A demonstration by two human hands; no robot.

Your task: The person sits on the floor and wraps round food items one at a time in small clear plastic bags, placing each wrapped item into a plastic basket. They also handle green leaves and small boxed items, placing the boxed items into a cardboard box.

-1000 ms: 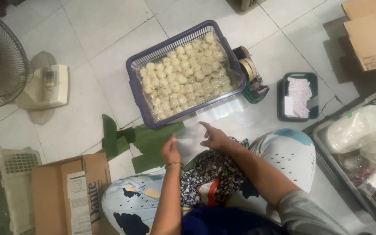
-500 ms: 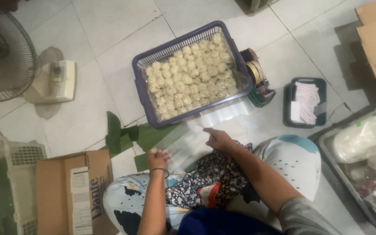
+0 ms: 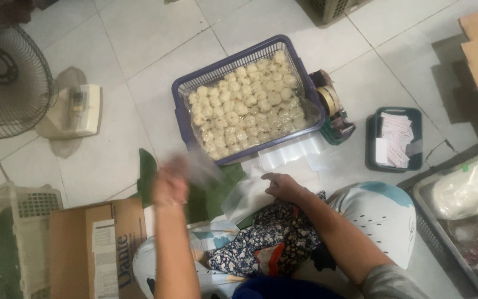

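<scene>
Sitting on a tiled floor (image 3: 112,44), a person works with both hands just in front of a purple basket (image 3: 239,61), taken here as the landmark. Left hand (image 3: 170,185): raised below the basket's near left corner, blurred by motion, holding a clear plastic bag (image 3: 203,169) — whether its fingers pinch or clasp the film cannot be told. Right hand (image 3: 283,187): below the basket's near edge, palm down, fingers loosely curled and resting on a second clear plastic sheet (image 3: 244,199) that lies over the person's lap. Basket contents: many small pale round dumplings (image 3: 247,105) packed close inside a clear liner. Against the basket's near edge, on the floor: a stack of clear bags (image 3: 291,155). Under and between the hands, just below the basket: green banana leaf pieces (image 3: 217,191). Touching the basket's right side: a tape dispenser (image 3: 333,113) with a tan roll. Further right of the basket: a small dark tray (image 3: 374,144) holding paper slips. Well left of the basket: a standing fan (image 3: 6,83) with a pale base. Below and left of the basket: an open cardboard box (image 3: 78,249). Far right of the basket — a grey crate (image 3: 432,221) with filled white plastic bags.
</scene>
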